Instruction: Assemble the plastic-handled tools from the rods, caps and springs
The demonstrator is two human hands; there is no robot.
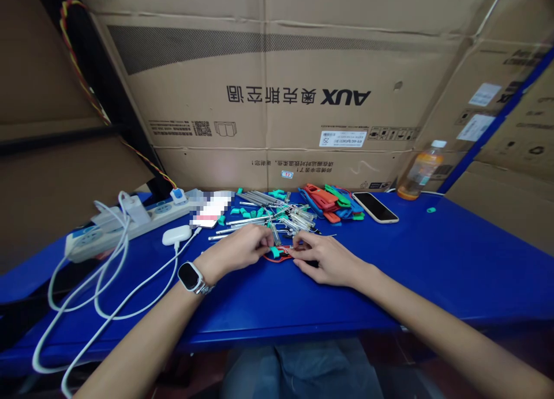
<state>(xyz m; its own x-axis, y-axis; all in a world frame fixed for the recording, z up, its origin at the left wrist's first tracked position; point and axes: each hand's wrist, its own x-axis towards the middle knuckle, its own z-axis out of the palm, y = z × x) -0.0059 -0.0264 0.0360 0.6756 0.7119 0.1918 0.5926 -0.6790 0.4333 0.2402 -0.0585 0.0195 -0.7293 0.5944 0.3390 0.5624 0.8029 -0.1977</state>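
My left hand [242, 248], with a watch on its wrist, pinches a small teal cap [275, 252] on the blue table [433, 260]. Facing it, my right hand [322, 256] has its fingers closed on a thin red piece [279, 258] that lies between the two hands. The fingertips of both hands nearly touch. Just behind the hands lies a heap of metal rods with teal caps [270, 214].
A pile of red, green and blue plastic pieces [331, 202] and a phone [374, 207] lie behind at the right. An orange drink bottle [419, 171] stands by the cardboard wall. At the left are a power strip [116, 223], white cables and an earbud case [176, 235].
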